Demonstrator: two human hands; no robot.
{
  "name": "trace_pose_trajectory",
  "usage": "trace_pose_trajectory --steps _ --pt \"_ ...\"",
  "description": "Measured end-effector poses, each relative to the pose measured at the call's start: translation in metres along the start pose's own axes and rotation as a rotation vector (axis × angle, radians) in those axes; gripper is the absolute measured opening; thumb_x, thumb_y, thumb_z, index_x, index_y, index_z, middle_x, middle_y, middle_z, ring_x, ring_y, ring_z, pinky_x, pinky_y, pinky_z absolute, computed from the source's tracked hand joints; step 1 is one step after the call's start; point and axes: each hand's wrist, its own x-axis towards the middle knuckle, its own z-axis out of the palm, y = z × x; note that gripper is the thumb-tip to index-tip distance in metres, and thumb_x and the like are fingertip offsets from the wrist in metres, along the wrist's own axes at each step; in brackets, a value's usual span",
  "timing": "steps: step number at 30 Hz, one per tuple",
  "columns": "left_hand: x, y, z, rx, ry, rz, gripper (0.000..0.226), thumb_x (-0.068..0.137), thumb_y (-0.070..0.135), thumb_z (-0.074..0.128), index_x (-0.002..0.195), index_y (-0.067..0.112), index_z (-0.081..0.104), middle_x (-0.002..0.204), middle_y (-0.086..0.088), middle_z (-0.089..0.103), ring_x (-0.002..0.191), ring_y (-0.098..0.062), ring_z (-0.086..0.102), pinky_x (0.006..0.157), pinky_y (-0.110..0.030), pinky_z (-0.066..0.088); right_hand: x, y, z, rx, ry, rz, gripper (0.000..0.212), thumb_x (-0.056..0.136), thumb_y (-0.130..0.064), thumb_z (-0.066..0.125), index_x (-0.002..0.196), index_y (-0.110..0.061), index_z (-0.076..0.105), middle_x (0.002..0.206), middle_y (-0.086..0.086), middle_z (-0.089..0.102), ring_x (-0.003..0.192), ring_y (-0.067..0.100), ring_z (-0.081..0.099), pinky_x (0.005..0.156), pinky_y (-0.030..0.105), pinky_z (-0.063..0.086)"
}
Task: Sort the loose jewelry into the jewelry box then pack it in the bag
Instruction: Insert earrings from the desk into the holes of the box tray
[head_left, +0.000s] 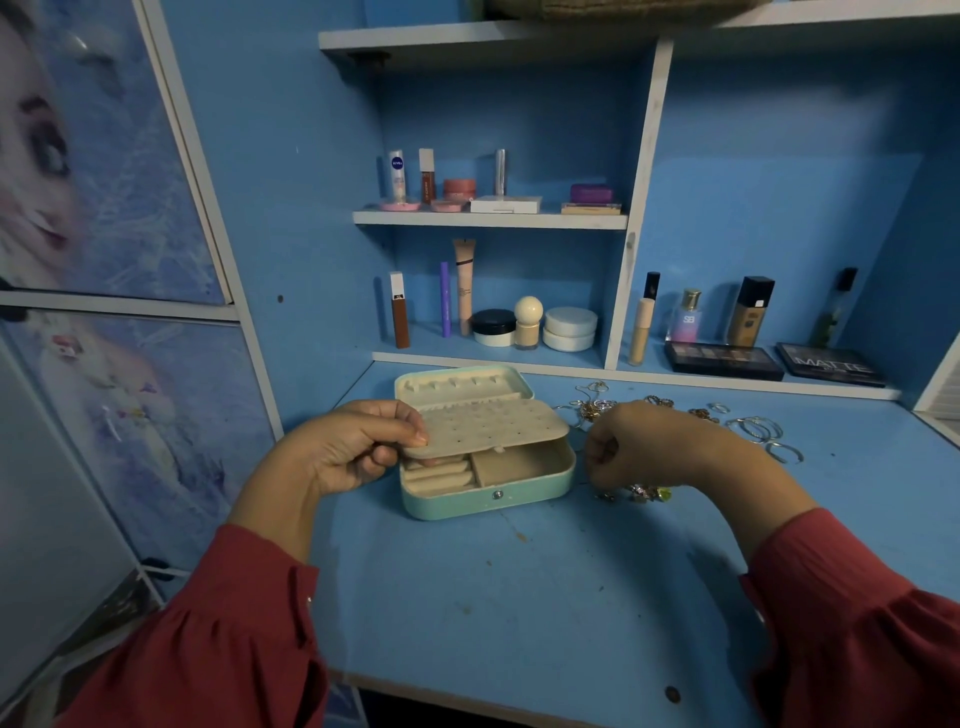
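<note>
In the head view one mint jewelry box (488, 499) sits open on the blue desk (519, 597), with two hands beside it. The left hand (343, 447), at the box's left edge, pinches the perforated earring panel (493, 423) and holds it lifted over the compartments. The right hand (639, 447), just right of the box, is curled above the loose jewelry (644, 491); whether it holds a piece I cannot tell, and several silver hoops (763, 431) lie farther right of the box

Front half of the blue desk top (545, 613) is bare, free passage. Mid-desk blocked by open mint-green jewelry box (488, 493), its perforated cream flap (488, 423) lifted. Right of it, scattered loose gold and silver jewelry (748, 426). Rear shelf crowded with upright cosmetic bottles (748, 312).
</note>
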Motion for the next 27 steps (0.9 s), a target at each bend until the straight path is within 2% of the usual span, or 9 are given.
trace_pose_trajectory --steps 3,6,10,12,16,19,21,24,27 --pt "0.001 -0.001 -0.001 -0.01 -0.001 -0.003 0.018 0.083 -0.009 0.055 0.074 0.007 0.056 0.058 -0.007 0.059 0.031 -0.001 0.035 0.027 -0.009 0.025 0.001 0.0 0.0 0.009 0.005 -0.009 0.009 0.081 -0.025 0.065 0.089 -0.022 0.068 0.086 -0.008 0.066 0.079 0.01 0.061 0.072 0.028 0.053" --pt "0.0 -0.001 -0.001 -0.017 -0.002 -0.005 0.019 0.084 -0.009 0.054 0.075 0.007 0.055 0.058 -0.009 0.06 0.031 -0.001 0.036 0.028 -0.009 0.026 0.0 -0.001 -0.001 0.027 0.053 -0.023 0.004 0.081 -0.02 0.065 0.082 -0.024 0.062 0.083 -0.009 0.059 0.076 0.009 0.056 0.065 0.021 0.048" --pt "0.0 0.0 -0.001 -0.021 -0.002 -0.007 0.018 0.083 -0.009 0.055 0.075 0.007 0.055 0.06 -0.01 0.059 0.031 -0.001 0.035 0.028 -0.009 0.025 -0.001 -0.001 -0.003 0.078 0.105 -0.019 0.019 0.079 -0.015 0.067 0.073 -0.028 0.054 0.081 -0.01 0.056 0.072 0.008 0.053 0.058 0.017 0.041" --pt "0.0 0.0 0.0 -0.023 -0.001 -0.009 0.018 0.083 -0.009 0.055 0.075 0.007 0.055 0.058 -0.009 0.059 0.031 -0.001 0.036 0.028 -0.009 0.025 0.0 0.0 -0.002 0.097 0.142 -0.014 0.019 0.078 -0.013 0.066 0.073 -0.028 0.056 0.08 -0.011 0.056 0.074 0.01 0.054 0.06 0.018 0.043" --pt "-0.001 0.0 0.0 -0.038 0.001 -0.014 0.019 0.084 -0.01 0.054 0.074 0.007 0.055 0.066 -0.017 0.06 0.03 -0.001 0.039 0.028 -0.008 0.026 0.001 -0.001 -0.004 0.23 0.289 0.019 0.02 0.081 -0.007 0.062 0.089 -0.024 0.068 0.08 -0.009 0.061 0.073 0.01 0.059 0.065 0.02 0.051" --pt "0.0 0.001 -0.001 -0.027 -0.004 -0.011 0.021 0.084 -0.009 0.054 0.072 0.008 0.056 0.067 -0.018 0.061 0.031 -0.001 0.037 0.028 -0.008 0.026 0.001 -0.01 -0.007 0.405 0.432 -0.02 0.016 0.083 -0.008 0.065 0.087 -0.022 0.072 0.073 -0.008 0.063 0.066 0.003 0.057 0.06 0.01 0.046" --pt "0.001 0.0 -0.002 -0.02 -0.011 -0.012 0.021 0.084 -0.009 0.054 0.072 0.008 0.056 0.063 -0.016 0.063 0.031 -0.001 0.035 0.028 -0.008 0.026 0.001 -0.024 -0.009 0.505 0.476 -0.07 0.011 0.084 -0.013 0.068 0.083 -0.023 0.072 0.071 -0.008 0.064 0.062 0.0 0.055 0.055 0.007 0.043" --pt "0.002 -0.001 -0.003 -0.006 -0.009 0.001 0.019 0.084 -0.008 0.055 0.074 0.008 0.056 0.057 -0.005 0.056 0.032 0.0 0.035 0.028 -0.009 0.025 0.006 -0.049 -0.009 0.57 0.434 -0.153 0.006 0.086 -0.02 0.068 0.085 -0.024 0.073 0.078 -0.016 0.067 0.07 -0.006 0.058 0.063 0.006 0.044" --pt "0.002 -0.002 -0.003 -0.007 -0.003 0.004 0.02 0.085 -0.009 0.055 0.075 0.008 0.055 0.052 -0.002 0.053 0.032 0.0 0.037 0.028 -0.008 0.024 0.018 -0.073 -0.003 0.593 0.34 -0.202 0.006 0.089 -0.021 0.065 0.086 -0.021 0.07 0.077 -0.018 0.062 0.068 -0.009 0.054 0.06 0.001 0.04"
